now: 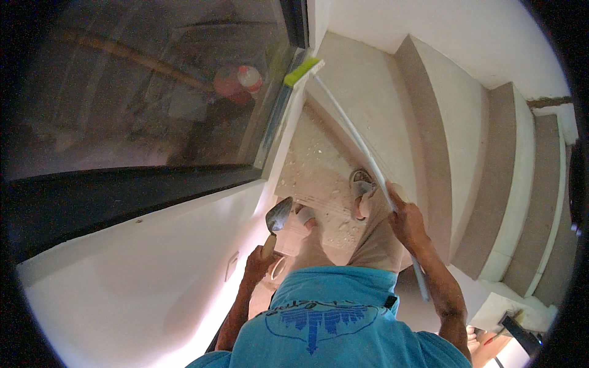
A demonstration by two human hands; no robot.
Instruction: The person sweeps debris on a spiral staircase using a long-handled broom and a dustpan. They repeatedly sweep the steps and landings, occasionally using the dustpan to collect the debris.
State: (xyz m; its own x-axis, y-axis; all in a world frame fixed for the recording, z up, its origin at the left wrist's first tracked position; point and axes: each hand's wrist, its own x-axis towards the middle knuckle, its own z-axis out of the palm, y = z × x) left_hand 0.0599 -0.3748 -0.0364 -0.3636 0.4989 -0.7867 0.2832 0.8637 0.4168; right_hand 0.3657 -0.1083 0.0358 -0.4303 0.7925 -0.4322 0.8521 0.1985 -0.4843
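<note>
Brush (302, 72), with a green head and a long pale pole (358, 136), is up by the side edge of the window (153, 116). Its head is at the top end, and I can't tell if it touches the frame (274, 122). Your right hand (406, 221) is wrapped around the pole, low down. The pole slants down from the head to your hand, and its end pokes out below, next to your arm.

Your left hand (257, 265) grips a trowel (279, 216) by its light handle (269, 246). The grey blade points up and away from you, near the white wall (147, 245) under the window. The trowel and the brush are well apart.

You stand on a dusty floor (322, 168) with little crumbs on it. You wear a blue shirt (325, 343) and tan pants (377, 245). Your right shoe (362, 183) is just beside the pole. Big grey steps (423, 116) bend around on your right. A red and white thing (248, 80) shows in the dark glass, but it is too dim to name.
</note>
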